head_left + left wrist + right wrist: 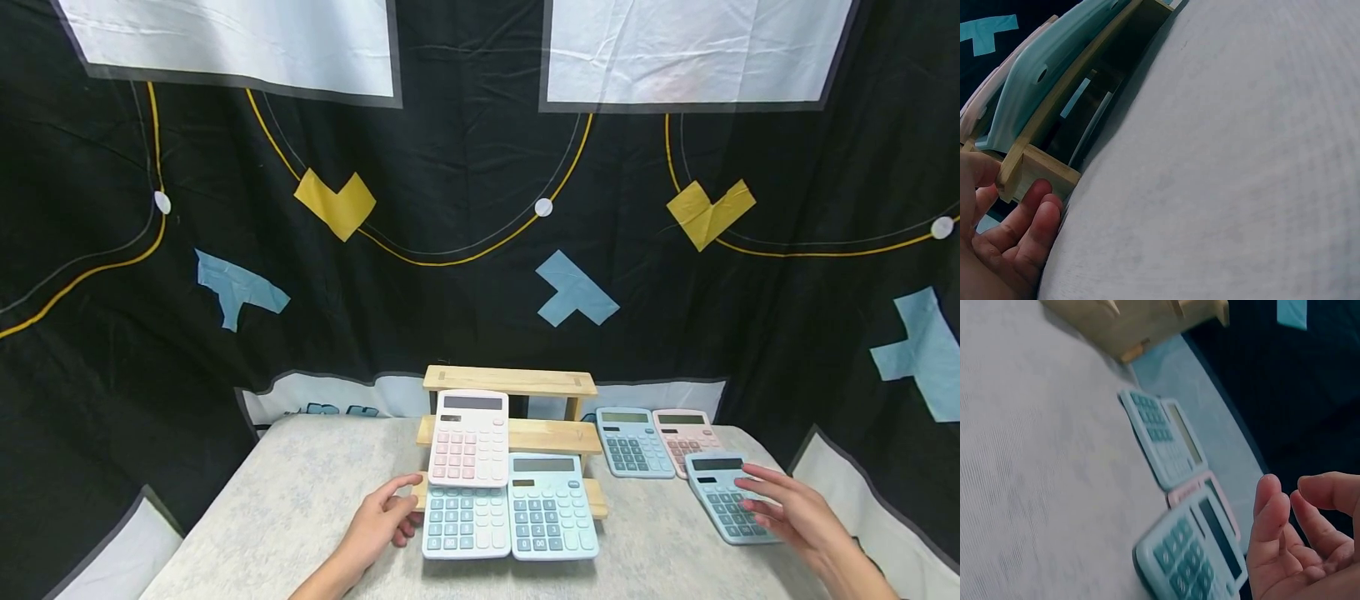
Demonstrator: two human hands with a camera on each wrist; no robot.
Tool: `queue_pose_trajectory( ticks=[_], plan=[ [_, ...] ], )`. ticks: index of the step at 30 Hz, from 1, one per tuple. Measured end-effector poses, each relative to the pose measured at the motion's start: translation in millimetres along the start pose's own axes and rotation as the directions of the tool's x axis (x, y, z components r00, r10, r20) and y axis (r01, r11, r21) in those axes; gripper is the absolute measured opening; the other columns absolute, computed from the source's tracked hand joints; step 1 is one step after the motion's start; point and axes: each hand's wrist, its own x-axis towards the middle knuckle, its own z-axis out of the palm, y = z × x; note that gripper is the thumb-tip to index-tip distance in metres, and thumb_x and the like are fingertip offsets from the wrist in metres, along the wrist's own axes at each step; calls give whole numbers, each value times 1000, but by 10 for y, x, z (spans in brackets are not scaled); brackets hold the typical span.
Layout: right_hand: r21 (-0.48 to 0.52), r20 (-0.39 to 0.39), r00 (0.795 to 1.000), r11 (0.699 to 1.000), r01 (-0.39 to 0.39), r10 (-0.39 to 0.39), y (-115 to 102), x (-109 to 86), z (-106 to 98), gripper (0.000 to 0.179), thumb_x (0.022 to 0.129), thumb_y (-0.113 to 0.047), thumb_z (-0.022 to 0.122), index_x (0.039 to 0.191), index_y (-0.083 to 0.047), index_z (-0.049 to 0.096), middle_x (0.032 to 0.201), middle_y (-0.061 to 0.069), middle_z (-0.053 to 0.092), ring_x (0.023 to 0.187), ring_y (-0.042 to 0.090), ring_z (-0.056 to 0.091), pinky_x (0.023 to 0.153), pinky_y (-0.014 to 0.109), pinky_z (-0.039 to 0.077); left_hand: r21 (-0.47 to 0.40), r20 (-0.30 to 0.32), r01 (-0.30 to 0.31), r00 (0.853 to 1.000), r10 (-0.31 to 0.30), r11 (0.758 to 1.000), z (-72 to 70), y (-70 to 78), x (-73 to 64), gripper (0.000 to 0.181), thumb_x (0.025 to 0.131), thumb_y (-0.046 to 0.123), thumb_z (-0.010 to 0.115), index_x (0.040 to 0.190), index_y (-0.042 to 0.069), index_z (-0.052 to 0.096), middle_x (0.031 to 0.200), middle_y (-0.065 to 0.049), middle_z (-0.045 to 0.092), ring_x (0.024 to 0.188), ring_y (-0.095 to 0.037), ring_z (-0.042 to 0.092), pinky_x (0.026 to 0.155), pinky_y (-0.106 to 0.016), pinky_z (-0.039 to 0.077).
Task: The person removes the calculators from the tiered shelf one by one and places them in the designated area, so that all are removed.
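Note:
My left hand (381, 518) is at the left end of the wooden stand (510, 381); its fingers (1040, 215) curl around the end of the low slat. On the stand, a pink-and-white calculator (471, 437) leans above a blue calculator (467, 523), overlapping its top. Beside that one leans another blue calculator (553, 508). My right hand (795, 508) hovers over a tilted blue calculator (723, 500) on the right, fingers loosely bent with nothing between them. In the right wrist view, thumb and fingertips (1269, 512) are apart from that calculator (1188, 550).
Behind the tilted calculator, a blue calculator (636, 443) and a pink calculator (686, 433) lie side by side, the pink one partly covered. A pale cloth covers the table (300, 483). A black patterned curtain (450, 333) hangs behind it.

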Motion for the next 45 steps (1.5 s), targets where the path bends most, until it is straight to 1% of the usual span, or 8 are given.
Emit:
queue_pose_trajectory(
  ticks=[4,7,9,12,20,29,36,45],
  plan=[
    [-5,27,999,1000,18,-18,-21,-33,150,18,96,-18,69,93,-35,74,97,-7,74,84,15,72,69,23,59,-2,1,2,1000,-2,1000,1,-7,-4,46,99,21,61,142,6,54,84,-9,73,67,-19,63,55,-29,54],
    [-15,53,998,999,34,-34,-28,-51,251,17,99,-18,64,104,-31,73,99,-7,74,87,16,73,70,24,59,-2,-2,10,1000,-10,1000,3,-1,-13,46,99,21,61,142,6,54,84,-8,73,66,-18,63,55,-29,54],
    [-27,73,996,998,50,-48,-31,-65,319,22,101,-17,61,119,-26,70,101,-7,73,91,18,73,71,24,59,1,-7,16,1000,-16,1000,6,5,-19,46,99,21,61,142,6,54,84,-8,73,66,-18,63,56,-29,54],
    [-48,83,995,997,62,-58,-43,-85,431,39,99,-19,65,138,-17,60,103,-7,73,94,19,73,73,24,59,3,-16,25,1000,-25,1000,9,12,-20,46,99,21,61,142,6,55,84,-8,73,67,-18,63,56,-30,54],
    [-102,96,992,990,95,-85,-73,-150,753,63,96,-27,69,151,-10,42,109,-7,71,95,16,72,75,26,58,10,-9,39,999,-39,999,12,14,10,46,99,23,61,142,9,55,85,-7,73,69,-18,62,58,-31,55],
    [-107,139,982,983,146,-131,-97,-248,1128,56,97,-24,67,147,-11,47,110,-5,71,97,19,72,77,31,57,4,-14,38,999,-38,999,11,26,-16,46,99,24,60,142,8,54,85,-8,73,69,-19,62,57,-30,54],
    [-96,123,983,985,147,-135,-88,-292,1421,63,97,-19,67,151,-6,40,114,1,72,97,20,73,73,29,58,5,-20,40,999,-40,999,3,23,-12,46,99,24,61,142,9,55,84,-7,73,69,-19,62,57,-30,55],
    [-65,143,980,987,148,-138,-84,-328,1754,62,96,-18,67,150,-4,41,119,7,70,101,25,72,74,29,59,5,-26,34,999,-33,999,11,27,-21,45,100,19,59,142,6,54,84,-8,73,67,-20,63,57,-32,55]
  ],
)
